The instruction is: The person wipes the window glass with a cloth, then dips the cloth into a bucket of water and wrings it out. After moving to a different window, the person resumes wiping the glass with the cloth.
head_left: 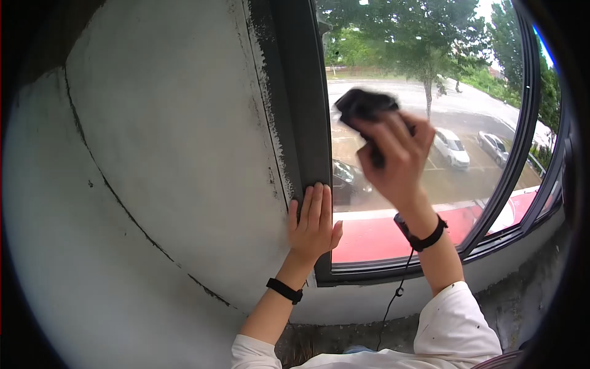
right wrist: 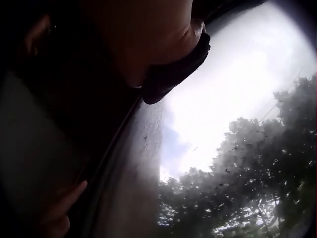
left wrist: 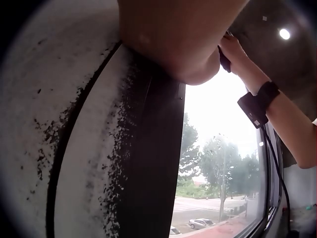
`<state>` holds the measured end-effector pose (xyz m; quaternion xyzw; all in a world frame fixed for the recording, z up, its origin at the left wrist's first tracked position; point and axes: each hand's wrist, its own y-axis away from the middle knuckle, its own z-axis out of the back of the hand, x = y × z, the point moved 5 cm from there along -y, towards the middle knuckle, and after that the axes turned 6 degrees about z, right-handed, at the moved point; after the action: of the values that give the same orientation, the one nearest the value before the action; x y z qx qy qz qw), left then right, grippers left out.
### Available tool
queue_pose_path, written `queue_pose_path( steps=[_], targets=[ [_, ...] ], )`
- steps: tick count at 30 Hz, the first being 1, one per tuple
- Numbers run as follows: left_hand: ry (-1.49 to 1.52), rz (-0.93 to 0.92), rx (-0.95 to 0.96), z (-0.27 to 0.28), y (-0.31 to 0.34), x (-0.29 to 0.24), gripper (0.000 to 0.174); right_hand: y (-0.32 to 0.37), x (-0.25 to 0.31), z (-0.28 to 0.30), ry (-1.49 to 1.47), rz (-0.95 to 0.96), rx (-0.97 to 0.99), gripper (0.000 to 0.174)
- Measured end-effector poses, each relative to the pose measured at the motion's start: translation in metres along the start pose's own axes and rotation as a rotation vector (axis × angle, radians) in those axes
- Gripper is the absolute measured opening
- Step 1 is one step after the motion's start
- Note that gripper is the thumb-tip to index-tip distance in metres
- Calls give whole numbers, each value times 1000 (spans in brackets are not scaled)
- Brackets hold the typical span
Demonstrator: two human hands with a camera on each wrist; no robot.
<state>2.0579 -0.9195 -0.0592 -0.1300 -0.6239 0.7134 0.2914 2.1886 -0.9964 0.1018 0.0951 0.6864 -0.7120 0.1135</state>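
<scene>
My right hand (head_left: 398,157) grips a bunched black cloth (head_left: 364,106) over the window pane (head_left: 393,194), its fingers curled round the folds. The hand and cloth are slightly blurred in the head view. Seen from the right wrist, the dark cloth (right wrist: 173,77) sticks out beneath the hand, close to the glass. My left hand (head_left: 314,224) rests on the dark window frame (head_left: 304,129) at the pane's left side, fingers straight and pointing up. In the left wrist view, the heel of that hand hides its fingers.
Left of the frame is a pale wall (head_left: 166,135) with rough dark paint marks and a long crack. A black cable (head_left: 393,301) hangs from the right wrist camera. Past the glass are a red ledge (head_left: 369,240), parked cars and trees. A window bar (head_left: 513,190) borders the pane's right side.
</scene>
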Motion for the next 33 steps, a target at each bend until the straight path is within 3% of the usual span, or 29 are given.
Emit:
queue_pose_path(
  steps=[3, 7, 9, 12, 14, 18, 21, 23, 26, 28, 30, 31, 33],
  targets=[
    [71, 46, 24, -1, 4, 1, 69, 67, 27, -7, -59, 224, 78, 25],
    [29, -8, 24, 0, 3, 0, 75, 131, -29, 36, -71, 335, 147, 19],
    [17, -10, 13, 0, 4, -1, 76, 117, -79, 68, 60, 213, 127, 23],
    [-13, -1, 6, -4, 6, -1, 76, 75, -141, 93, 73, -212, -48, 32],
    [-4, -1, 26, -3, 6, -1, 76, 53, -141, 85, 21, -388, -175, 32],
    [-55, -3, 35, -4, 8, 2, 76, 59, -54, 35, -15, -77, -12, 26],
    [-69, 44, 22, -4, 6, 0, 74, 138, 7, 16, -149, 378, 111, 17],
    [-85, 32, 44, -4, 6, 0, 76, 169, -27, 42, -183, 358, 126, 12],
    [-125, 12, 38, -5, 10, 1, 75, 166, -123, 99, 10, 203, 178, 19],
    [-155, -9, 32, -7, 7, -3, 72, 145, -185, 127, 142, -71, 90, 33],
    [-146, 0, 45, -7, 6, -3, 72, 124, -219, 137, 34, -456, -127, 36],
    [-151, 12, 41, -5, 5, -3, 72, 116, -222, 131, -29, -551, -201, 36],
    [-154, 1, 58, -4, 3, -5, 71, 98, -200, 112, 153, -404, -259, 36]
  ],
)
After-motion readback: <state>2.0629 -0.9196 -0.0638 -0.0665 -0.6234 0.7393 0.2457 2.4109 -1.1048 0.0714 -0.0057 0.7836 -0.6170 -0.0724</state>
